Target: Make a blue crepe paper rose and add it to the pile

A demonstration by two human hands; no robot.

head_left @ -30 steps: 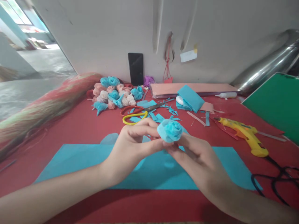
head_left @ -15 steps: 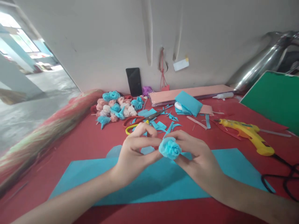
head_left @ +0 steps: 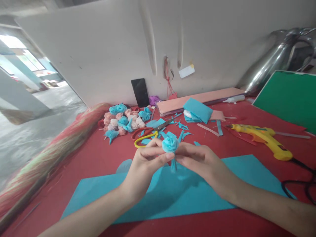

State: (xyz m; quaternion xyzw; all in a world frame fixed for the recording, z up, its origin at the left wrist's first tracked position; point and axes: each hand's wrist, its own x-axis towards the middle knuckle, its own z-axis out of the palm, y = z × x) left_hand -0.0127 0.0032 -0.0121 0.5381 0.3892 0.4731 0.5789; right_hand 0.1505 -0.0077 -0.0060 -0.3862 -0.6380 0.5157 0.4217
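A blue paper rose [head_left: 170, 144] is held upright between both hands, its bloom on top and a twisted tail hanging below. My left hand [head_left: 145, 164] pinches its base with thumb and fingers. From the other side, the fingertips of my right hand [head_left: 207, 164] close on the same base. Beneath the hands lies a large sheet of blue paper [head_left: 143, 204]. Just beyond them rest scissors [head_left: 148, 134] with red and yellow handles, among blue paper scraps [head_left: 182, 125].
Several paper roses [head_left: 123, 120] are piled at the back left, near a phone [head_left: 140, 92] leaning on the wall. A yellow glue gun [head_left: 264, 136] with a black cord lies at right. Folded blue paper [head_left: 197, 110] and a green board [head_left: 288, 98] stand further back.
The rose has tipped from facing me to upright, so its tail now shows below. Both hands have shifted slightly left with it, and the view has moved a little.
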